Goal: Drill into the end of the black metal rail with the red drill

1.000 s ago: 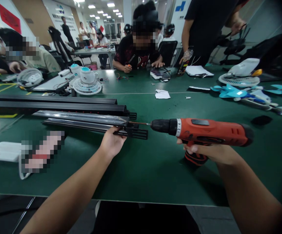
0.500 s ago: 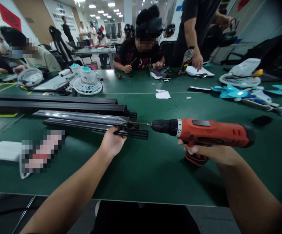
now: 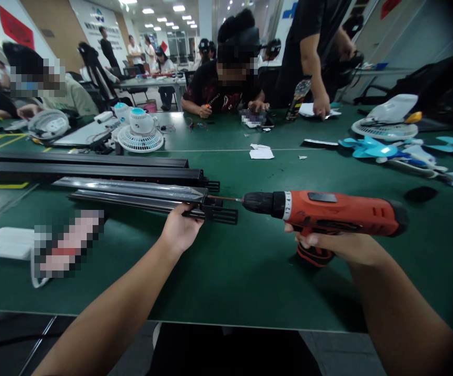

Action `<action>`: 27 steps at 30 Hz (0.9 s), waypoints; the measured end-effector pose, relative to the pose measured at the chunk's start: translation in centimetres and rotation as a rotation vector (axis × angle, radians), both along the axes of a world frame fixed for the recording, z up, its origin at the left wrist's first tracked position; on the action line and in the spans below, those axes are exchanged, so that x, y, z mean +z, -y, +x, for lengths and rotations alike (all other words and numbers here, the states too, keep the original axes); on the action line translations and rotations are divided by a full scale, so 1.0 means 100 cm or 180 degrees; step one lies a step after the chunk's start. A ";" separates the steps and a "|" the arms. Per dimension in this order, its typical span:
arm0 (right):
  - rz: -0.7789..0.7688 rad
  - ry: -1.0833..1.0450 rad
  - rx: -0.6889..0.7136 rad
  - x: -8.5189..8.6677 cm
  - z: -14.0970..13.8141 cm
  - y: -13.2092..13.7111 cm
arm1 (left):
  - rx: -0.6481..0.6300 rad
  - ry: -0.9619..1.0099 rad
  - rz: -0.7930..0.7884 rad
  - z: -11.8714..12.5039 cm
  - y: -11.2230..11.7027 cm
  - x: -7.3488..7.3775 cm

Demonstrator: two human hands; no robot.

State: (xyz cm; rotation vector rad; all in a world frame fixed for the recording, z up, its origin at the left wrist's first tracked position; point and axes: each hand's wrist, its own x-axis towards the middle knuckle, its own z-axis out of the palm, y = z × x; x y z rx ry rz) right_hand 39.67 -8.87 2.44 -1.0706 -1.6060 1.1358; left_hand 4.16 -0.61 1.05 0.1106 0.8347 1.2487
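My right hand [image 3: 336, 244] is wrapped round the handle of a red and black cordless drill [image 3: 344, 213], which lies level and points left. From its chuck a long thin bit [image 3: 226, 198] reaches to the end of a black metal rail [image 3: 132, 187] partly wrapped in clear film. My left hand [image 3: 181, 227] grips that rail near its right end, thumb on top and the other fingers hidden beneath. A slotted black bracket [image 3: 221, 214] sticks out at this end. Whether the bit's tip sits in a screw is hidden.
More black rails [image 3: 93, 171] lie just behind. A white fan [image 3: 140, 133] stands farther back, and blue fan blades [image 3: 371, 148] lie at the right. A paper scrap [image 3: 261, 152] is mid-table. Across the green table [image 3: 250, 292] a co-worker [image 3: 226, 86] sits, and another person stands.
My hands, the drill and the rail stay almost where they were. The standing person across the table has shifted slightly, one arm lower and to the left.
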 end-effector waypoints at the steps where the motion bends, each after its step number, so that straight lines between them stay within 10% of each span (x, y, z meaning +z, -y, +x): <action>1: 0.0011 -0.0002 -0.0017 0.000 0.000 0.000 | -0.0003 -0.0009 0.0004 0.000 0.000 0.000; 27: -0.0038 -0.0035 -0.0032 0.004 -0.002 0.000 | -0.0059 0.0030 0.0050 -0.003 0.000 -0.004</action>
